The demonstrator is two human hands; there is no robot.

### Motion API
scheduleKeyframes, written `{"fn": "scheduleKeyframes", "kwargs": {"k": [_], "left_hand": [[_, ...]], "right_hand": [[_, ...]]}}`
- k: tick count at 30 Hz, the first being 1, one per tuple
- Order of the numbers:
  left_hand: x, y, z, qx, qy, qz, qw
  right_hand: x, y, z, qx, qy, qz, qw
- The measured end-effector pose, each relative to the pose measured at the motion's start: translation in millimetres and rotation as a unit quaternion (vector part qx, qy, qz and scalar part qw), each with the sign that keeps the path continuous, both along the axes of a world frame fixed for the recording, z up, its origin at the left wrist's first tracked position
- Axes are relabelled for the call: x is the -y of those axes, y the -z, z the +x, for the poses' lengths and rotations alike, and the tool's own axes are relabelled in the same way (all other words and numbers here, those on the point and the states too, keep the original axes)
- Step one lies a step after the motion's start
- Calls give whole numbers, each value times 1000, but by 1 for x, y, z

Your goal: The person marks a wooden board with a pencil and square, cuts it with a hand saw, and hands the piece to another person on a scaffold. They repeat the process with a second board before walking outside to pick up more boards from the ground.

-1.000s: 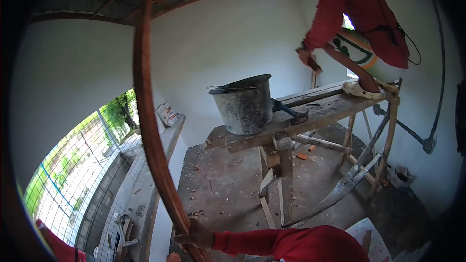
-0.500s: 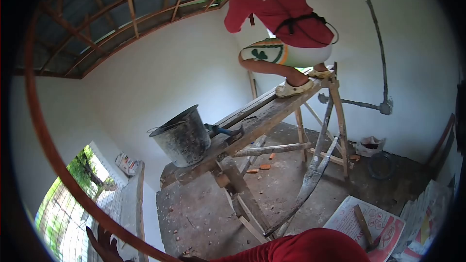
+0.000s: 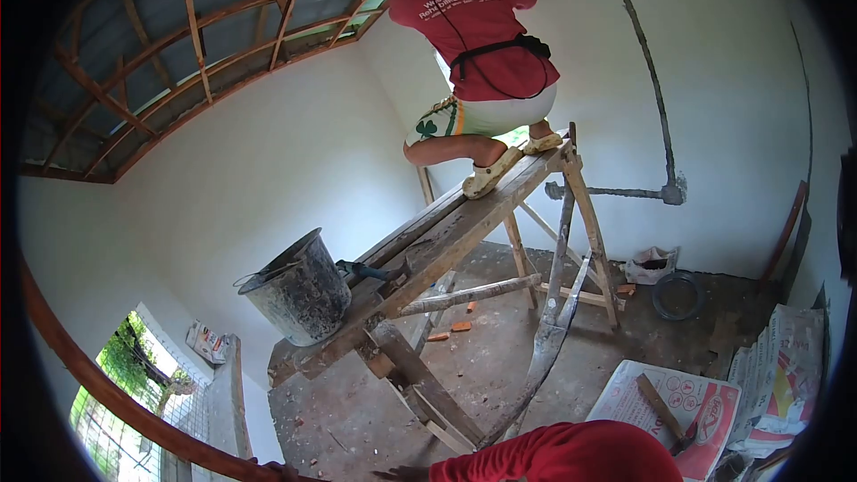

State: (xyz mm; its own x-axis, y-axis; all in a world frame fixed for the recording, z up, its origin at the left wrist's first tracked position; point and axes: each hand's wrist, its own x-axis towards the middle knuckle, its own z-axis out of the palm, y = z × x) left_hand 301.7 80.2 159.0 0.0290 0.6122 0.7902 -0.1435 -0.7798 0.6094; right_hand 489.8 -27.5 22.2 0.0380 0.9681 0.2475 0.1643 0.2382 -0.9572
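A long reddish-brown strip (image 3: 134, 409) curves across the lower left. The fingers of my left hand (image 3: 273, 469) are wrapped over its lower end at the bottom edge; the rest of that hand is hidden. My right hand (image 3: 402, 473) lies to the right of it, partly cut off, fingers stretched out, beneath a red sleeve (image 3: 571, 451). Beyond my hands, a wooden scaffold (image 3: 464, 228) bears a mortar-stained bucket (image 3: 303, 295) and a hammer-like tool (image 3: 370, 272). Another person in a red shirt (image 3: 473, 27) squats on its far end, arms raised.
A window with a grille (image 3: 116, 402) is at the lower left, beside a ledge with a bag (image 3: 207, 342). Printed cardboard (image 3: 616, 393) with a hammer (image 3: 662, 406) and paper sacks (image 3: 781, 375) lie at the lower right. A coiled hose (image 3: 678, 295) rests near the wall.
The view has shifted, so the scaffold appears further left. My left hand, earlier spread beside the strip, is now on it. The other person has risen somewhat and lifted their arms.
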Motion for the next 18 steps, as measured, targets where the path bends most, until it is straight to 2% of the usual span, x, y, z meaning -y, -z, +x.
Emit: {"fn": "scheduleKeyframes", "kwargs": {"k": [2,3,6,7,10,12,18], "left_hand": [[-15,1,3,39,15,-37,998],[-27,2,1,-17,-27,-27,999],[-65,7,1,30,25,-54,998],[-51,-10,10,33,15,-90,995],[-63,-20,24,74,-16,-92,993],[-94,-8,19,28,-61,-66,996],[-93,-11,26,-16,-150,-87,985]], "right_hand": [[8,23,23,28,25,-42,998],[13,35,33,44,36,-67,996],[32,72,63,79,66,-133,986],[39,82,71,88,76,-151,982],[61,112,93,112,99,-211,966],[73,127,103,120,111,-241,957],[99,155,123,127,135,-297,937]]}}
